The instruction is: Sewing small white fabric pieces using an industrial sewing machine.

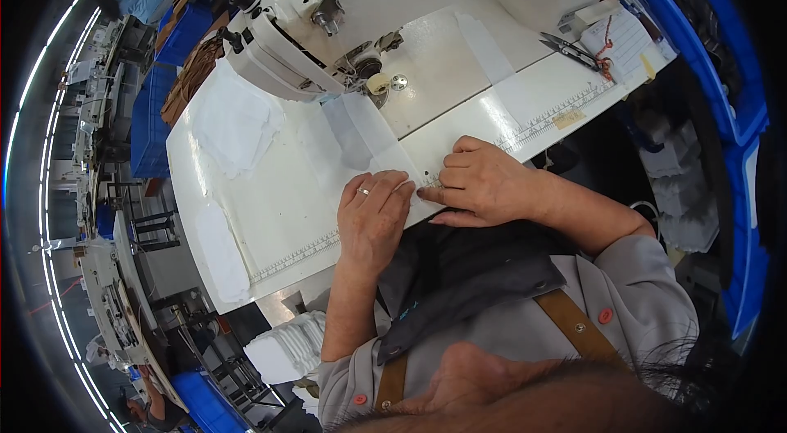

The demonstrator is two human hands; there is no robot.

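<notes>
A thin white fabric piece with a greyer patch runs from beside the presser area of a white sewing machine toward the table's front edge. My left hand, with a ring on one finger, lies bent over the fabric's near end, fingers closed on it. Beside it, my right hand has its fingers curled and the index tip close to the left fingertips, at the fabric's near corner. Whatever is between the right index finger and thumb is too small to make out.
White fabric pieces lie at the table's left, with another strip under the machine arm. Thread snips and a written paper sit at the right. Blue bins flank the right side. A fabric stack stands below the table.
</notes>
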